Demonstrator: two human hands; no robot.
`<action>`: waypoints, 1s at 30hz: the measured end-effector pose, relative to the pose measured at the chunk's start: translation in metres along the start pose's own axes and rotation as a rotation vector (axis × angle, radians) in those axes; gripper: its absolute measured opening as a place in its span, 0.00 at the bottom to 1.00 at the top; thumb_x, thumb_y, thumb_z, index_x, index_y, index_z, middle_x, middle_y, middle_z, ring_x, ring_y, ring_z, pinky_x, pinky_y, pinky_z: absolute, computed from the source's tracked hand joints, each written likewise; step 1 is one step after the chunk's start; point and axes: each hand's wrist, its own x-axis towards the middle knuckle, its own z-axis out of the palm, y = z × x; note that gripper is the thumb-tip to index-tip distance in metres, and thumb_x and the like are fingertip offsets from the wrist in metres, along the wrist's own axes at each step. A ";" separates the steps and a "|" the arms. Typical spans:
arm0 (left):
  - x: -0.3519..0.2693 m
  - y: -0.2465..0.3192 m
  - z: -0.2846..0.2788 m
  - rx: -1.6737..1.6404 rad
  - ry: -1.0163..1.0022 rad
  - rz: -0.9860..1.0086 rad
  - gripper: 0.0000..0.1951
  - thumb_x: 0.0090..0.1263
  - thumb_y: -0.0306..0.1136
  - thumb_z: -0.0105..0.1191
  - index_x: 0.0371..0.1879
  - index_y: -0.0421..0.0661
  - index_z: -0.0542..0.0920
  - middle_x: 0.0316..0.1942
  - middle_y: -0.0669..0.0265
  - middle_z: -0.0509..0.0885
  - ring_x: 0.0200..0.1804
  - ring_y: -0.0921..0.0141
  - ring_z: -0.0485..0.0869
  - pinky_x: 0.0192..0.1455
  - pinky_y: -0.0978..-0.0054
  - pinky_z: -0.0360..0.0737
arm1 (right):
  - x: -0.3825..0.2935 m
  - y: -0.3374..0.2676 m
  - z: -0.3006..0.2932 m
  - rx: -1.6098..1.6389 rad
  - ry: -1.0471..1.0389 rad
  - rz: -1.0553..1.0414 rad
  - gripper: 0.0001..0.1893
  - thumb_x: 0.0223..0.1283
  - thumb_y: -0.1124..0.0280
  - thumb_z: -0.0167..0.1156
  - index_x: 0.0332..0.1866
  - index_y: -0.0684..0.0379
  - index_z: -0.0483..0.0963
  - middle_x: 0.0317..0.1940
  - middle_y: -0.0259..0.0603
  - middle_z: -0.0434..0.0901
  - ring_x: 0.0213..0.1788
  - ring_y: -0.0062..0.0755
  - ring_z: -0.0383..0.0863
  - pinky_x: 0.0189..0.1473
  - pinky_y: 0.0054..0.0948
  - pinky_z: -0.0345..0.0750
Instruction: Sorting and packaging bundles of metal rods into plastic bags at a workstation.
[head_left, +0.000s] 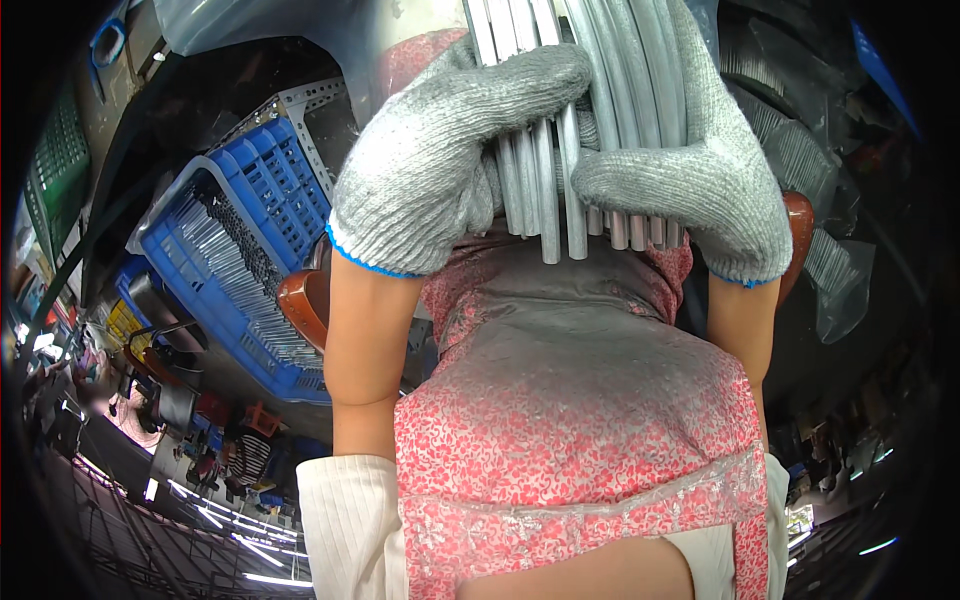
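My left hand (420, 165), in a grey knitted glove with a blue cuff edge, grips several slim metal rods (529, 184). Its thumb lies across them and their lower ends hang unevenly. Close beside it, my right hand (690, 180), gloved alike, is closed around another bunch of metal rods (634, 82), its thumb over the front. Both bunches run up past the top of the view, so their far ends are hidden. The near ends point at a pink floral apron (585, 450) with a dark grey smear over its lap.
To the left is a blue plastic crate (217, 330) full of metal rods, beside a perforated steel frame (300, 142). Brown armrests (304, 304) flank me. At right lie rods in clear plastic (799, 154). A green basket (60, 172) and a person in stripes (249, 457) are farther left.
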 end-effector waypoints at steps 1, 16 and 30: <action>-0.001 0.000 0.002 0.007 0.000 0.009 0.15 0.71 0.25 0.51 0.53 0.33 0.79 0.50 0.56 0.84 0.53 0.67 0.83 0.60 0.72 0.79 | 0.002 0.002 -0.004 0.045 -0.012 0.014 0.25 0.51 0.72 0.68 0.56 0.65 0.72 0.44 0.40 0.81 0.45 0.26 0.81 0.51 0.25 0.77; -0.001 -0.002 0.000 1.214 0.279 0.318 0.14 0.70 0.23 0.50 0.54 0.37 0.80 0.51 0.61 0.84 0.54 0.70 0.82 0.57 0.75 0.78 | 0.019 0.040 -0.044 0.313 -0.071 0.285 0.14 0.56 0.72 0.66 0.47 0.64 0.79 0.35 0.37 0.84 0.36 0.23 0.83 0.42 0.22 0.80; 0.003 0.000 -0.001 0.814 0.539 0.048 0.12 0.62 0.30 0.61 0.42 0.38 0.84 0.35 0.65 0.87 0.37 0.76 0.84 0.45 0.79 0.78 | 0.021 0.070 -0.070 0.579 -0.078 0.356 0.10 0.58 0.73 0.62 0.43 0.65 0.81 0.36 0.41 0.85 0.37 0.29 0.86 0.42 0.26 0.83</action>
